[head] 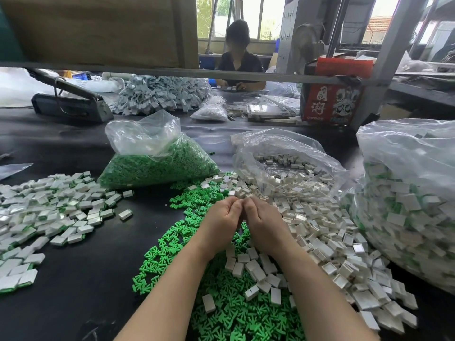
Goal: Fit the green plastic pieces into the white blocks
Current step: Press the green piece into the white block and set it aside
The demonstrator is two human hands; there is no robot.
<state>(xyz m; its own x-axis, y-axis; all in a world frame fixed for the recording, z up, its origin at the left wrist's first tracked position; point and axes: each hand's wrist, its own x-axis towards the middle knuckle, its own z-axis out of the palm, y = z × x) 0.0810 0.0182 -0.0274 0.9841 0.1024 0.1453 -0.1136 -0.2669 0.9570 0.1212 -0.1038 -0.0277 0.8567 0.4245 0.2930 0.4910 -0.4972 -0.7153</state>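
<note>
Both hands, left hand (222, 217) and right hand (262, 219), pinch a white block (240, 193) between curled fingertips, knuckles touching, likely steadying it. Loose green pieces (172, 247) lie beneath, mid-table, within easy reach.

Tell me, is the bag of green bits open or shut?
Open. The clear bag of green pieces has its mouth gaping, untied, at the top.

Matt green plastic pieces (221, 313), glossy white blocks (317, 232), crinkled clear plastic bags (145, 136).

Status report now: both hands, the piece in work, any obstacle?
Left hand and right hand together, fingers curled on a white block. Loose green pieces beneath. Nothing in the way.
</note>
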